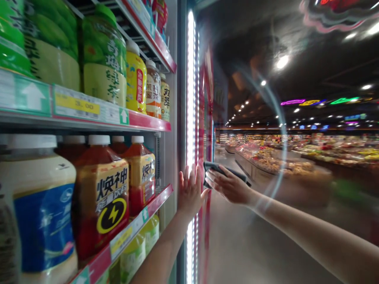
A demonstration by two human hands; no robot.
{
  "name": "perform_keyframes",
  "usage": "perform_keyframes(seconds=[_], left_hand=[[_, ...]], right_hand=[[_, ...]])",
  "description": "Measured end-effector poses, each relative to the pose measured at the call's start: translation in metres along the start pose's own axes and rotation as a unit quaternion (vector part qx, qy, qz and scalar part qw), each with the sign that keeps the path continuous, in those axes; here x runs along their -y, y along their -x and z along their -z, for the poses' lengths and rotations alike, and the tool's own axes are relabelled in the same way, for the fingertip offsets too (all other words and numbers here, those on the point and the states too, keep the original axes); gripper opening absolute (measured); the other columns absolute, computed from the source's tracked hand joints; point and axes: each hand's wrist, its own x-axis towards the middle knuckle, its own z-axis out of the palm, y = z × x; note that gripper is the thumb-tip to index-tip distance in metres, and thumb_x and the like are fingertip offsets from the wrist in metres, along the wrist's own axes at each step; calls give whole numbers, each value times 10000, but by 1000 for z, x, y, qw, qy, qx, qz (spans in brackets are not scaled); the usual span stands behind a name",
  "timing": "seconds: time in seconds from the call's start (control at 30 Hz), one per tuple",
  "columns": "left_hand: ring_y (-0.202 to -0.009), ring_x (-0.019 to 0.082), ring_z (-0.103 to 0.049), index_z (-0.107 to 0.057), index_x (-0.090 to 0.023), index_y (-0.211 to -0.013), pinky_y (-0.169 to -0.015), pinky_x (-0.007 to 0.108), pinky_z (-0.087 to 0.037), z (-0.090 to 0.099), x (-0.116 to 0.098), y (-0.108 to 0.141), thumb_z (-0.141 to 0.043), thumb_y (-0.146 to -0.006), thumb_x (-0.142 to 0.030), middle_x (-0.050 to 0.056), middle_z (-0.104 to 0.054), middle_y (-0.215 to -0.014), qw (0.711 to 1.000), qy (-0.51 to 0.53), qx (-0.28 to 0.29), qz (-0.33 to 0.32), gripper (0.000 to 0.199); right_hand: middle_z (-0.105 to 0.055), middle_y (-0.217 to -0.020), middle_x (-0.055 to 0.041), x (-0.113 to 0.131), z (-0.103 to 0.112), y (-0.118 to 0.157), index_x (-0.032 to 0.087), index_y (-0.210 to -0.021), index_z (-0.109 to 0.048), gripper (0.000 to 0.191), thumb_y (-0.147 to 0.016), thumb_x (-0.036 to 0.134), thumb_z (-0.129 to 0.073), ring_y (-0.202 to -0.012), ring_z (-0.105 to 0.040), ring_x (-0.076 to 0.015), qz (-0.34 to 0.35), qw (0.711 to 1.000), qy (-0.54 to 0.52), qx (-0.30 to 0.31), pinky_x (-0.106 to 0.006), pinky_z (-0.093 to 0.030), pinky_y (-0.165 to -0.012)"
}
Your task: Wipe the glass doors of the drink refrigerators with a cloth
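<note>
My left hand point(190, 194) is open, fingers spread and pointing up, in front of the bright light strip point(191, 98) on the inner side of a drinks cooler. Its palm appears to rest on the frame there. To its right, my right hand point(228, 186) presses a dark grey cloth point(209, 167) with fingers stretched over it, close to the red frame edge point(206, 213). Part of the cloth is hidden behind the hand. Whether the cloth touches the frame or the glass is hard to make out.
On the left, cooler shelves point(160, 125) hold several bottles, among them a red energy drink point(102, 197), a cream bottle with a blue label point(44, 221) and a green tea point(103, 59). Beyond the frame, blurred produce displays point(266, 157) stand on a shop floor point(237, 244).
</note>
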Motion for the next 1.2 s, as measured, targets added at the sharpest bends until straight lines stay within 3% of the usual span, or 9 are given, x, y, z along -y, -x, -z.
perform_keyframes(seconds=[0.1,0.3,0.47,0.57,0.7,0.8,0.93,1.03,1.2], left_hand=[[-1558,336,-119,26,-140,-1617,-1255,573,-201,-4,-2,-5,-617,-920,-475,177,-251,-1658,1000,18,6,-16,1006],[-1562,323,-108,84,-148,-1610,-1256,566,-188,-13,-19,-25,-597,-926,-507,185,-203,-1670,997,53,-18,-51,1030],[-1553,356,-151,83,-140,-1610,-1248,587,-196,-15,-30,-33,-602,-917,-520,203,-225,-1661,995,67,-30,-74,1046],[-1551,352,-171,70,-167,-1616,-1249,572,-213,-17,-35,-38,-612,-919,-481,184,-239,-1663,992,82,-38,-90,1025],[-1553,343,-168,118,-200,-1610,-1250,576,-213,-20,-42,-46,-574,-943,-476,171,-219,-1671,988,110,-44,-101,1000],[-1555,342,-157,131,-193,-1607,-1247,579,-222,-20,-50,-49,-562,-953,-455,177,-215,-1671,986,125,-46,-98,988],[-1554,352,-151,86,-185,-1616,-1245,590,-216,-18,-59,-50,-566,-953,-446,179,-242,-1662,983,127,-56,-123,966],[-1555,345,-148,83,-183,-1615,-1248,584,-213,-18,-66,-55,-585,-946,-433,171,-262,-1657,979,131,-60,-145,978],[-1556,340,-150,59,-193,-1618,-1254,592,-184,-17,-80,-66,-620,-928,-430,165,-251,-1662,974,147,-60,-164,997]], right_hand=[[-554,-1489,-78,-27,14,16,225,-1479,-480,514,-968,177,-494,-1413,-456,-250,-11,1000,-11,8,-565,-347,-1222],[-510,-1523,-108,-96,52,24,235,-1415,-555,457,-959,226,-569,-1443,-410,-326,-278,955,67,-80,-619,-309,-1208],[-608,-1437,-42,-25,39,74,284,-1420,-560,445,-985,206,-512,-1382,-495,-231,-81,996,29,-18,-514,-352,-1220],[-561,-1490,-7,-28,49,94,291,-1429,-551,435,-1001,251,-489,-1415,-460,-198,-19,999,21,31,-476,-349,-1230],[-479,-1556,-50,-89,80,100,291,-1488,-487,506,-984,258,-519,-1464,-398,-290,-293,946,132,-35,-575,-301,-1220],[-424,-1589,-93,-93,83,103,271,-1520,-446,563,-965,272,-540,-1478,-362,-354,-409,888,184,-98,-632,-295,-1194],[-464,-1567,-36,-45,69,115,314,-1502,-463,550,-960,256,-542,-1451,-418,-265,-202,973,112,10,-539,-268,-1246],[-481,-1557,7,-52,77,125,334,-1477,-489,507,-974,274,-528,-1440,-430,-213,-106,989,82,65,-473,-260,-1259],[-430,-1587,-96,-115,105,133,261,-1505,-464,521,-988,313,-490,-1471,-369,-323,-426,878,204,-76,-588,-294,-1201]])
